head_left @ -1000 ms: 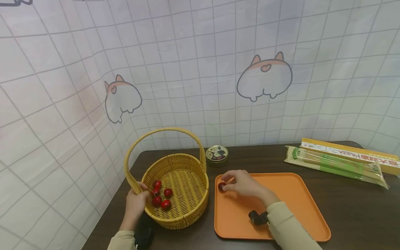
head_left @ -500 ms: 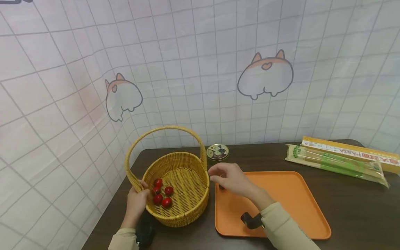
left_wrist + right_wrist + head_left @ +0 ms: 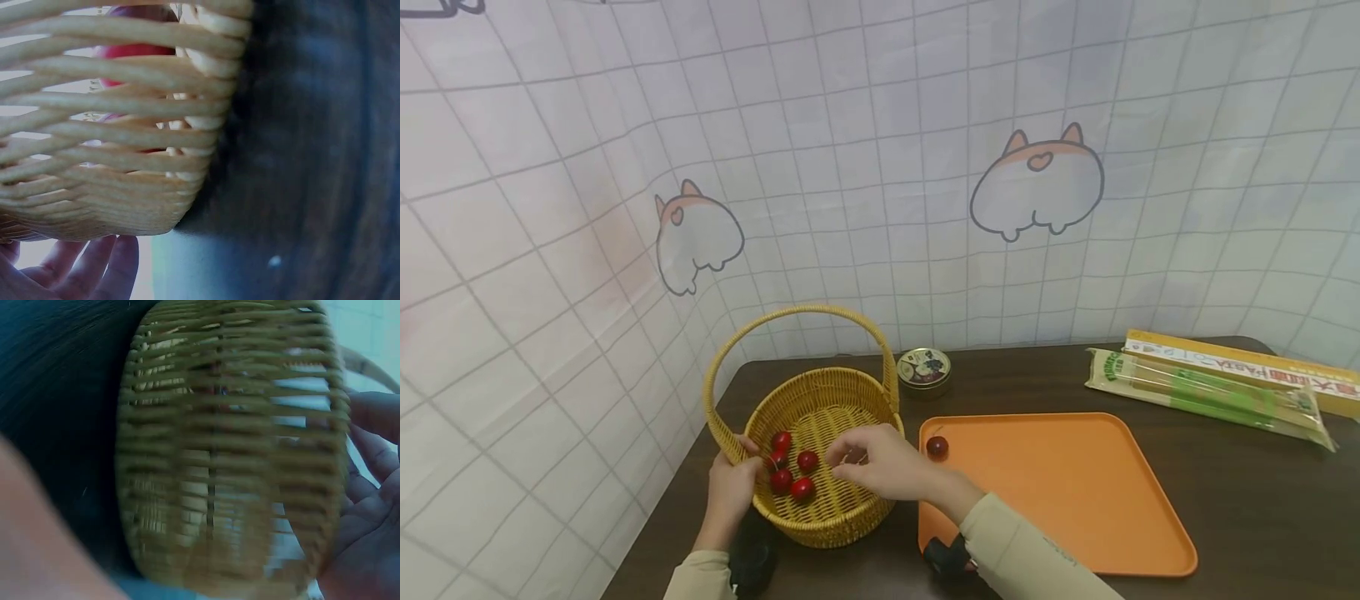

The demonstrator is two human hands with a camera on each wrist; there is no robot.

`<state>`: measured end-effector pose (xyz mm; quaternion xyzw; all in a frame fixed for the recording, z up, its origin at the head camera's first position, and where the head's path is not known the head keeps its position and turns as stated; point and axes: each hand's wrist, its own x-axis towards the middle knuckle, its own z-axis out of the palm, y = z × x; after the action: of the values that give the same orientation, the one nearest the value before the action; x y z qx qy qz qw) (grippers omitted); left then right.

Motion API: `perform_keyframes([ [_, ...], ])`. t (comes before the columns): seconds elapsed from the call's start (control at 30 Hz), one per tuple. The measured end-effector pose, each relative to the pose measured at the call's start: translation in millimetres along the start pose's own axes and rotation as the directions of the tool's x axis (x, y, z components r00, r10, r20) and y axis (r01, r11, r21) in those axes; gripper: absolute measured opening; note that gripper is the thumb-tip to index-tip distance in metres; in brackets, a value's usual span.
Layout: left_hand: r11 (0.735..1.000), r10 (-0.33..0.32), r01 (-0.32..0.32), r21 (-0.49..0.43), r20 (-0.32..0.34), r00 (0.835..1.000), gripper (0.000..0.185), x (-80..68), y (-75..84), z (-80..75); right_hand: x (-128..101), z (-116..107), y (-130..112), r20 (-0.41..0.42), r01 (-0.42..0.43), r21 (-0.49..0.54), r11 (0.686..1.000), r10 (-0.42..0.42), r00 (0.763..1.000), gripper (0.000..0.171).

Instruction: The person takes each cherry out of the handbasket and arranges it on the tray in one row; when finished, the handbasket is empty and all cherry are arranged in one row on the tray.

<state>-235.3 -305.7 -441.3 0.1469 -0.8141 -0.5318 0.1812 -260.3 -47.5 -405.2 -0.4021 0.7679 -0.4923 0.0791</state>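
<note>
change since earlier: half a second back the right hand (image 3: 880, 461) hovered at the upper left corner of the tray; now it is over the basket, and a cherry that its fingers hid shows alone on the tray. The left hand has stayed on the basket rim.

counter (image 3: 1045, 383): dark wood, filling the lower half of the head view.

tray (image 3: 1075, 500): orange and flat, lower centre-right, just right of the basket.

basket (image 3: 850, 521): yellow wicker with an arched handle, lower centre-left, its right wall close beside the tray's left edge.

left hand (image 3: 730, 492): grips the basket's left rim, thumb over the inside edge; the left wrist view shows its fingers (image 3: 94, 272) under the weave.

right hand: reaches leftward over the basket's right rim, fingers loosely curled and pointing down at the fruit; nothing visible between them, so it looks empty.

cherries in basket (image 3: 790, 471): about five red ones, clustered on the left part of the basket floor, between the two hands.

cherry on tray (image 3: 936, 447): lies in the tray's upper left corner, just right of the right hand's wrist.

key relation: the cluster lies just left of the right fingertips and just right of the left thumb; the right hand is the free one.

background items: a small round tin (image 3: 923, 369) behind the basket; long pasta packets (image 3: 1210, 393) at the right edge.
</note>
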Motion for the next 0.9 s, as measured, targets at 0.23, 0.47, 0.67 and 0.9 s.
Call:
perform_keyframes([
  [0.23,1.0,0.001,-0.001,0.003,0.004,1.0,0.023,-0.5,0.2,-1.0,25,17,2,0.079,-0.03,-0.093,0.995,0.037,0.996,0.019],
  [0.47,1.0,-0.008,0.008,-0.024,0.006,1.0,0.024,-1.1,0.4,-0.6,38,21,6,0.287,-0.027,-0.13,0.991,0.064,0.956,0.032],
  [0.67,1.0,-0.01,0.01,-0.005,-0.003,1.0,0.022,-1.7,0.3,1.0,42,28,5,0.351,0.119,-0.348,0.93,0.012,0.936,0.039],
  [0.9,1.0,-0.013,0.013,-0.003,-0.023,1.0,0.02,-2.4,2.9,1.5,42,31,1,0.416,0.112,-0.394,0.912,0.068,0.907,0.051],
])
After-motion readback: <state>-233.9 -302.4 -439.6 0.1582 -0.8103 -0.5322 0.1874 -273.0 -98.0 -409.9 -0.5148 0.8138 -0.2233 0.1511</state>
